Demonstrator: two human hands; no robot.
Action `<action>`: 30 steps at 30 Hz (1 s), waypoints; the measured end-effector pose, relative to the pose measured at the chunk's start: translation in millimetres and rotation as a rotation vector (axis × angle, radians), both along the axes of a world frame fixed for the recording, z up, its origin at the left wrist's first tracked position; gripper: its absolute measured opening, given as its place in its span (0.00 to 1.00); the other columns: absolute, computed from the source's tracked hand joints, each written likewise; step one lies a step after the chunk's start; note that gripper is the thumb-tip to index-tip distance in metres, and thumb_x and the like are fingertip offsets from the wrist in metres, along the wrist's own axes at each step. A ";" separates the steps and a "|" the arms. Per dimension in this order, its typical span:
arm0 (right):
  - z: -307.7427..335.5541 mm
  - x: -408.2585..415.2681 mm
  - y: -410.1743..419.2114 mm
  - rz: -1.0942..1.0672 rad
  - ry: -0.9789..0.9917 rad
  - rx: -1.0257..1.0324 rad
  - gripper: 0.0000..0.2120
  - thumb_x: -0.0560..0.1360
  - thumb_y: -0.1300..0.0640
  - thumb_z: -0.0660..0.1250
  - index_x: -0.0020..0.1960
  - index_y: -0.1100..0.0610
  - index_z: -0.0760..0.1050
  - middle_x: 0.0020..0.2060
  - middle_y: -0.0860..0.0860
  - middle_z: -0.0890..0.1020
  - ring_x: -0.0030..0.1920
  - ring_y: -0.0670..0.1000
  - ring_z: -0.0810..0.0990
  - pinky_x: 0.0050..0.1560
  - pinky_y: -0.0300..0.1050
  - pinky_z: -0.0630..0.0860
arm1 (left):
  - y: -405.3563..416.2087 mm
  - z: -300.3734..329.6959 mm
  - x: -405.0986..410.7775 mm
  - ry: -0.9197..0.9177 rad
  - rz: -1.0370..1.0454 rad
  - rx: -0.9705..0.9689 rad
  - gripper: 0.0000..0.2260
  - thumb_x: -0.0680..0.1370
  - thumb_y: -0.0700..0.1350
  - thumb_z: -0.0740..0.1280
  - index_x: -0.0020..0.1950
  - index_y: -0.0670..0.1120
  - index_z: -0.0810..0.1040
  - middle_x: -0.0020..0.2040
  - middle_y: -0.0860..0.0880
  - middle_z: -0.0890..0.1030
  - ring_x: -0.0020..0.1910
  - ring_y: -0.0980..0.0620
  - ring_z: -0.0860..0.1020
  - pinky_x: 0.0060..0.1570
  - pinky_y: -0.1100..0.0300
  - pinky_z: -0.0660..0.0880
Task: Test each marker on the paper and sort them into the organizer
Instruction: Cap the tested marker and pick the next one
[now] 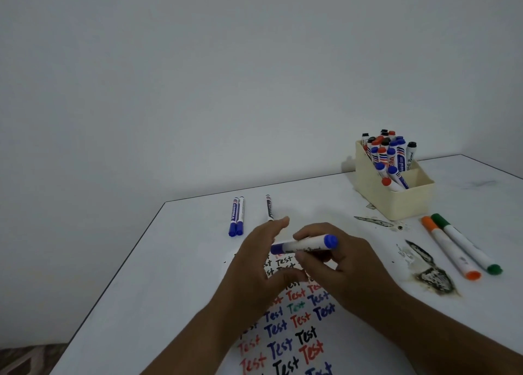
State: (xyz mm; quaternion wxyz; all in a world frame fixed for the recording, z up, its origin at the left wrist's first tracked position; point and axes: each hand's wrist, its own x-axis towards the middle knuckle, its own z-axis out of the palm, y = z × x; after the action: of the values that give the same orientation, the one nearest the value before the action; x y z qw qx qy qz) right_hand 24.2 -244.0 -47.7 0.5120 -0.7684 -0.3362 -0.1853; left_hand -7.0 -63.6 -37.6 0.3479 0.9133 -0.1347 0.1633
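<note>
A person's right hand [336,264] is pinching a blue-capped white plastic whiteboard marker [305,244] by its barrel, thumb underneath & fingers curled over the top, holding it roughly level just above the white sheet of paper covered in red, blue, black & green "Test" scrawls [285,332]. The left hand [256,261] is hovering at the marker's near end w/ fingers loosely spread, gripping nothing; whether a fingertip is touching the blue end can't be told, as the hand is hiding it. The marker is looking light, stiff & smooth-sided, so likely a bit slippery: a mid-barrel pinch is probably giving best control, w/ the cap end the place to pull or press for uncapping/recapping. Well apart at rear right, a cream rectangular plastic organizer [402,202] is standing on the white table [141,289], its compartments crowded w/ blue-, red- & black-capped markers. Near the far edge, two blue markers lying side by side [236,216] & a lone white marker w/ dark print [269,207] are waiting; at right, an orange-capped marker [450,247] & a green-capped marker [467,244] are resting beside dark scorch-like stains [433,278].
</note>
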 end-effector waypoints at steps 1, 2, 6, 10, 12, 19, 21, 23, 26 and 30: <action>-0.4 1.0 -0.6 0.019 0.033 0.024 0.12 0.76 0.54 0.72 0.53 0.40 0.74 0.44 0.32 0.82 0.45 0.41 0.83 0.45 0.30 0.77 | 0.0 0.2 0.4 -0.014 0.017 0.022 0.23 0.73 0.59 0.68 0.63 0.70 0.61 0.61 0.72 0.68 0.60 0.73 0.68 0.56 0.80 0.63; 0.3 0.8 -0.5 0.044 0.070 0.053 0.12 0.75 0.54 0.73 0.53 0.41 0.75 0.44 0.35 0.83 0.44 0.43 0.83 0.45 0.32 0.79 | 1.1 -0.7 1.0 -0.049 0.029 0.049 0.19 0.76 0.55 0.67 0.62 0.69 0.63 0.57 0.70 0.71 0.58 0.72 0.69 0.54 0.80 0.64; 3.6 0.1 -2.0 0.079 0.157 0.170 0.11 0.71 0.40 0.69 0.53 0.36 0.77 0.44 0.42 0.85 0.45 0.48 0.85 0.48 0.40 0.82 | 5.2 -3.2 3.1 -0.106 0.051 0.145 0.08 0.80 0.50 0.63 0.59 0.57 0.75 0.48 0.62 0.75 0.52 0.65 0.72 0.50 0.76 0.67; 2.8 1.8 -4.5 0.076 0.226 0.232 0.12 0.71 0.44 0.72 0.52 0.46 0.80 0.43 0.47 0.86 0.45 0.51 0.86 0.48 0.45 0.83 | 4.9 -0.9 1.4 -0.082 0.029 0.143 0.06 0.81 0.53 0.59 0.56 0.58 0.73 0.46 0.63 0.74 0.50 0.63 0.73 0.48 0.74 0.69; 3.4 0.4 -3.9 0.076 0.258 0.251 0.13 0.70 0.46 0.70 0.53 0.48 0.80 0.43 0.48 0.86 0.45 0.51 0.85 0.47 0.42 0.82 | 3.4 -1.1 0.2 -0.014 0.016 0.127 0.08 0.81 0.57 0.56 0.57 0.59 0.71 0.47 0.62 0.75 0.49 0.63 0.74 0.47 0.72 0.71; 8.0 -3.5 -0.3 0.084 0.372 0.288 0.05 0.73 0.52 0.71 0.48 0.50 0.82 0.38 0.49 0.86 0.39 0.47 0.83 0.44 0.38 0.80 | 5.9 -3.5 -0.1 0.016 -0.029 0.138 0.23 0.77 0.70 0.45 0.55 0.58 0.72 0.41 0.58 0.78 0.42 0.60 0.78 0.42 0.64 0.76; 10.4 -4.3 -0.5 0.092 0.410 0.321 0.03 0.75 0.58 0.71 0.47 0.52 0.82 0.35 0.49 0.84 0.35 0.46 0.81 0.42 0.36 0.79 | 5.4 -4.3 1.5 -0.020 -0.033 0.122 0.24 0.77 0.71 0.45 0.55 0.58 0.72 0.40 0.57 0.79 0.40 0.58 0.79 0.41 0.60 0.77; 12.4 -4.8 -1.6 0.093 0.430 0.344 0.03 0.76 0.60 0.70 0.47 0.53 0.81 0.33 0.49 0.84 0.34 0.45 0.80 0.40 0.35 0.78 | 3.8 -2.9 1.9 -0.052 -0.038 0.090 0.22 0.78 0.69 0.48 0.55 0.58 0.73 0.37 0.58 0.79 0.38 0.57 0.78 0.38 0.63 0.76; 13.1 -5.4 -2.6 0.095 0.437 0.339 0.03 0.76 0.58 0.69 0.47 0.52 0.80 0.33 0.47 0.84 0.35 0.45 0.81 0.41 0.34 0.78 | 5.0 0.2 2.1 -0.030 -0.042 0.038 0.19 0.78 0.67 0.52 0.58 0.60 0.74 0.36 0.58 0.79 0.35 0.57 0.79 0.35 0.65 0.75; 10.8 -4.2 0.6 0.095 0.491 0.344 0.04 0.80 0.57 0.64 0.51 0.56 0.77 0.38 0.51 0.84 0.39 0.50 0.82 0.42 0.41 0.81 | 11.5 0.6 -1.5 0.078 -0.083 0.083 0.21 0.72 0.74 0.54 0.61 0.67 0.69 0.43 0.64 0.80 0.41 0.62 0.81 0.39 0.65 0.78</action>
State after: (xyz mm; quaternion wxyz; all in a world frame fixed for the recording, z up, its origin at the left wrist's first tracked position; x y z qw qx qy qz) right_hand 20.1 -243.4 -37.0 0.7086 -0.6758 -0.2017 -0.0241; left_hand -8.5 -52.1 -37.1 0.3210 0.9263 -0.1655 0.1075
